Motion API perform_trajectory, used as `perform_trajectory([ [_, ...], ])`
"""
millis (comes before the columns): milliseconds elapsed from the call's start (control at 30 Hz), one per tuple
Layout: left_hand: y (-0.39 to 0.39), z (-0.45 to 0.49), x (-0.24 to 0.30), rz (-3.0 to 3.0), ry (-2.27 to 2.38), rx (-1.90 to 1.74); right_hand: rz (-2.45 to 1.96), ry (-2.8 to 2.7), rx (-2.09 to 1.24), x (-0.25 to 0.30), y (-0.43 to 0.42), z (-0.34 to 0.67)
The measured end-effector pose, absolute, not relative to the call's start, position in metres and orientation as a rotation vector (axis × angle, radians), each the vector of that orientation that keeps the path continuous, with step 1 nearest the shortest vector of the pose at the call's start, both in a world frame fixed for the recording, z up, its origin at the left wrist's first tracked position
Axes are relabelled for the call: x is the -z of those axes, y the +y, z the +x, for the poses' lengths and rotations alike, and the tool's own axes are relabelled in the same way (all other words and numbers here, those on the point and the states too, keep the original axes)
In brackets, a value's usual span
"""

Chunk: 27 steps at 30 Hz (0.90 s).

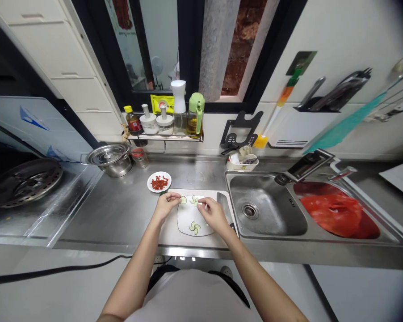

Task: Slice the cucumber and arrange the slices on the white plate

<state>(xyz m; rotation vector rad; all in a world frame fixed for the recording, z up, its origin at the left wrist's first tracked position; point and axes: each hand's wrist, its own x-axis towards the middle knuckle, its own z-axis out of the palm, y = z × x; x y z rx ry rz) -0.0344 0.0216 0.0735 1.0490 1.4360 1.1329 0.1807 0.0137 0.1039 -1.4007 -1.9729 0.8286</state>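
A white plate (188, 217) lies on a white cutting board (170, 232) at the counter's front edge. Thin green cucumber slices (195, 227) sit on the plate, some near the front and some at the back rim. My left hand (166, 205) rests at the plate's back left edge with fingers curled by a slice (183, 200). My right hand (213, 213) is over the plate's back right, its fingertips pinching a cucumber slice (197, 202). A knife (225, 209) lies on the board to the right of the plate.
A small white dish of red berries (159, 182) stands behind the board. A lidded steel pot (110, 158) is at the back left, a seasoning rack (164, 120) behind. To the right are a steel sink (265, 210) and a red basin (335, 214).
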Motion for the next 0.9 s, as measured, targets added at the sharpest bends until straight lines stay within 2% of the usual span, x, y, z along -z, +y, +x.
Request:
perform_trajectory([
  [200, 0.015, -0.021, -0.109, 1.252, 1.358, -1.034, -1.183, -2.080, -0.815, -0.124, 0.030, 0.161],
  [300, 0.013, -0.018, -0.112, 1.231, 1.379, -1.097, -1.170, -2.123, -0.750, -0.127, 0.030, 0.160],
  [400, 0.009, -0.016, -0.109, 1.084, 1.449, -1.213, -1.142, -2.079, -0.521, -0.128, 0.026, 0.162],
  [633, -0.006, -0.007, -0.121, 0.702, 1.080, -0.959, -0.792, -2.013, 0.192, -0.126, 0.019, 0.173],
  [900, -0.004, -0.005, -0.133, 0.607, 0.935, -0.930, -0.615, -2.068, 0.327, -0.118, 0.023, 0.182],
])
